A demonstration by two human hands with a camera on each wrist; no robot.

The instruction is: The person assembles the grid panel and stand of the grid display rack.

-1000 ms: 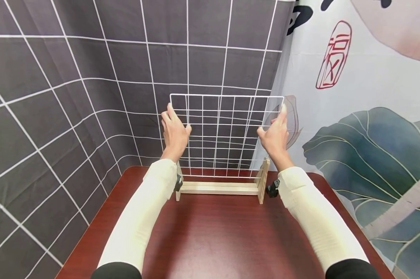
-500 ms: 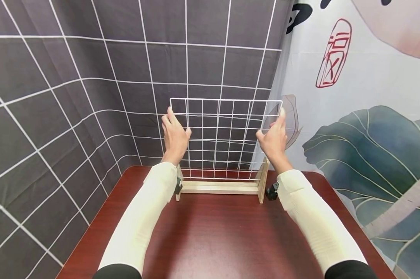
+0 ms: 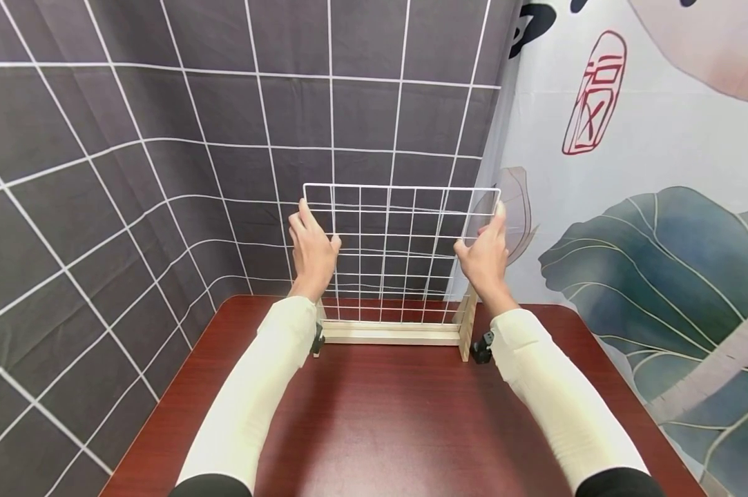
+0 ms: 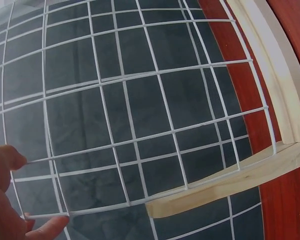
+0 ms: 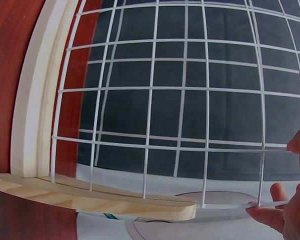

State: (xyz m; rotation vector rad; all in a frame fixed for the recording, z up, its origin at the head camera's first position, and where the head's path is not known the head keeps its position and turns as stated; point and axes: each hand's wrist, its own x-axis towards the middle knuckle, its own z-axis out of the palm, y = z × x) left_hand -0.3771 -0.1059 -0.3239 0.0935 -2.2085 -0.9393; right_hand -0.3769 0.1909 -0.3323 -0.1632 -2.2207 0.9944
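Observation:
A white wire grid panel (image 3: 401, 235) stands upright between my two hands. My left hand (image 3: 313, 252) grips its left edge near the upper corner, and my right hand (image 3: 487, 255) grips the right edge at a matching height. Below it is a pale wooden stand (image 3: 391, 334) with a crossbar and two side pieces. In the right wrist view the panel's side edge runs along the wooden side piece (image 5: 140, 205). The left wrist view shows the panel's lower corner close to the other side piece (image 4: 230, 182). Whether the bottom wire touches the crossbar I cannot tell.
The stand is on a reddish-brown table (image 3: 386, 414) with rounded far corners. A dark grey cloth (image 3: 224, 172) with white lines hangs behind and to the left. On the right hangs a white cloth (image 3: 678, 152) printed with leaves.
Both hands have lowered the wire grid panel towards the stand. Its top edge is lower in the head view, and its bottom edge is nearer the crossbar. The grips look the same.

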